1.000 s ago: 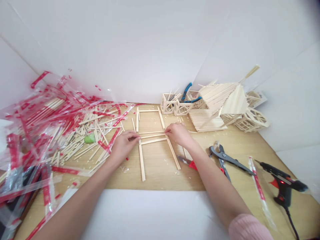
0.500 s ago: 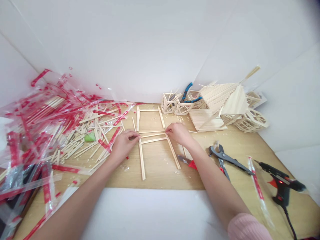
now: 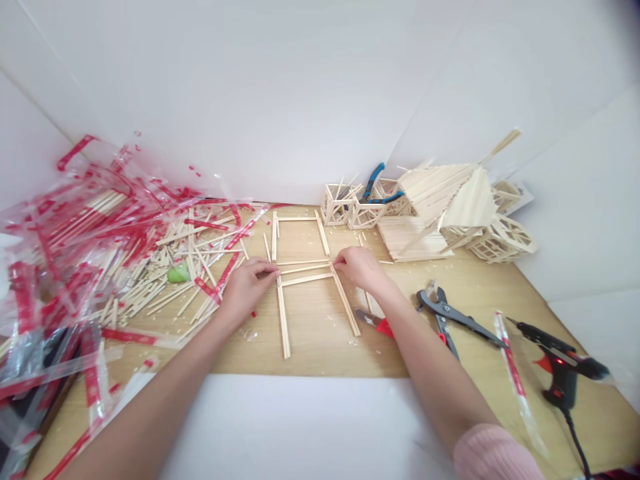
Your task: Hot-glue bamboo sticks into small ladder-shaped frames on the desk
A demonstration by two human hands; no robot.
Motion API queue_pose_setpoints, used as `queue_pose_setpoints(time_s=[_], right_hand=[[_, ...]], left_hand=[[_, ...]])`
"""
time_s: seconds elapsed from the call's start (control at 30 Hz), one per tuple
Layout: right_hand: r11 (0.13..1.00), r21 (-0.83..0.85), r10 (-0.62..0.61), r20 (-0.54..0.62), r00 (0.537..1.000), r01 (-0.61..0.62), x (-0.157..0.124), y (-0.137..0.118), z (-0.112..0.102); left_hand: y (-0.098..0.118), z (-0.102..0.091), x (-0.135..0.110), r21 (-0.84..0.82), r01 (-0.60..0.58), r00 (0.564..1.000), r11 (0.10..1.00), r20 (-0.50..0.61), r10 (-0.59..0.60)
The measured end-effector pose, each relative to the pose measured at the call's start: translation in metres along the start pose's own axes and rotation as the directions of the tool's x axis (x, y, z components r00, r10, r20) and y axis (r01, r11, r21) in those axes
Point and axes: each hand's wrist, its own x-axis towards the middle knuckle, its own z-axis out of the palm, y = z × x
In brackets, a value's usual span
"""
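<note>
Left hand (image 3: 249,287) and right hand (image 3: 357,267), each pinched narrow, hold the two far corners of the nearer wooden-stick frame (image 3: 307,279), which spans between them on the wooden table (image 3: 310,340), its side sticks (image 3: 284,323) extending toward the camera.

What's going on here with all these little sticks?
A person is handling thin wooden sticks. The left hand and right hand have their fingertips at opposite ends of a crosswise stick, at the far end of an open-sided stick frame on the table. Loose sticks and red-and-clear wrappers lie heaped at left; a glue gun rests at right, its red light on.
</note>
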Motion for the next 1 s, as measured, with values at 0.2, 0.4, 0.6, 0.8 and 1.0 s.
queue_pose_setpoints(time_s=[0.2,0.4,0.6,0.8,1.0], right_hand=[[0.998,0.02,0.051,0.032,0.998,-0.052,-0.0021,-0.0006,0.0005],[0.997,0.022,0.07,0.092,0.993,-0.072,-0.0028,-0.0037,-0.0023],[0.998,0.025,0.057,0.091,0.994,-0.06,-0.0005,-0.0031,0.0002],[0.998,0.034,0.056,0.092,0.994,-0.06,0.0021,-0.0005,0.0033],[0.997,0.038,0.065,0.099,0.993,-0.069,0.0014,-0.0004,0.002]], left_hand=[[0.0016,-0.0003,0.0,-0.001,0.008,1.0,1.0,0.003,-0.008],[0.0032,-0.0007,-0.0007,0.002,0.009,1.0,1.0,-0.003,-0.009],[0.0018,-0.0004,-0.0006,-0.007,0.006,1.0,1.0,0.0,-0.006],[0.0004,-0.0001,-0.0006,0.0,-0.002,1.0,1.0,-0.006,0.002],[0.0008,-0.0002,-0.0009,-0.002,-0.005,1.0,1.0,0.0,0.005]])
